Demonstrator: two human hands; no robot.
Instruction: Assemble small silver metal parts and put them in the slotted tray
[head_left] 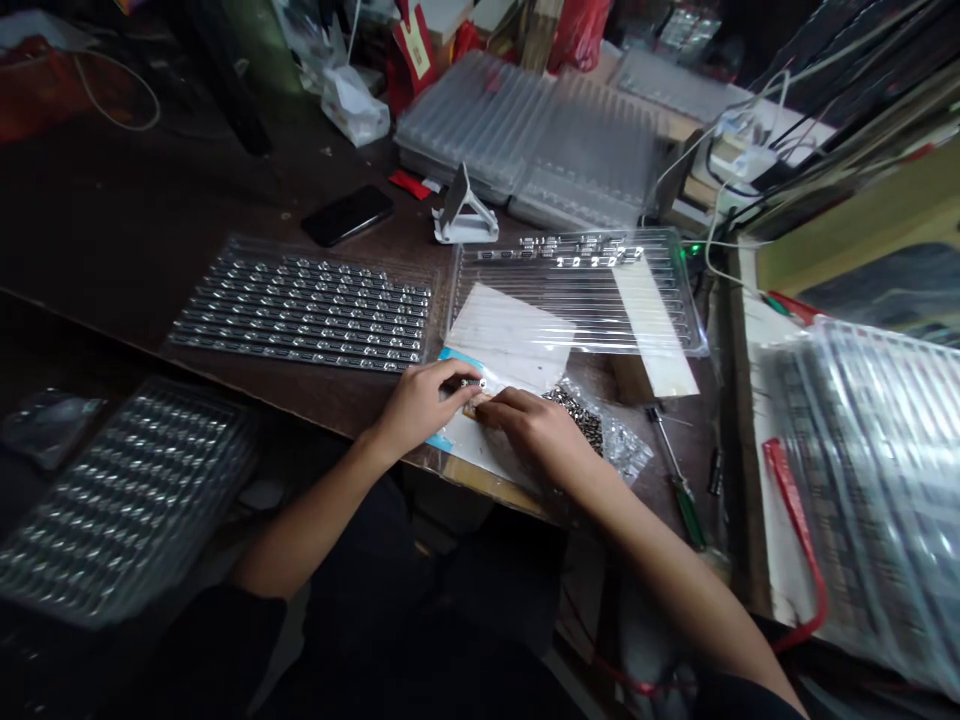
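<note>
At the table's front edge, over a white board (487,445) with blue patches, my left hand (424,400) pinches a small metal connector (472,383) between thumb and fingers. Close on its right, my right hand (529,425) has its fingers curled together beside the connector; whatever is between its fingertips is too small to name. A small orange-brown piece (474,404) lies between the hands. Many small metal parts (579,412) are heaped on clear plastic just right of my right hand. A white sheet (510,335) lies behind both hands.
A filled clear tray (307,310) lies left, a partly filled one (540,290) behind the hands. A phone (348,215), white stand (465,215) and stacked trays (472,120) are farther back. A green-handled screwdriver (686,505) lies right. More filled trays (127,490) stand lower left.
</note>
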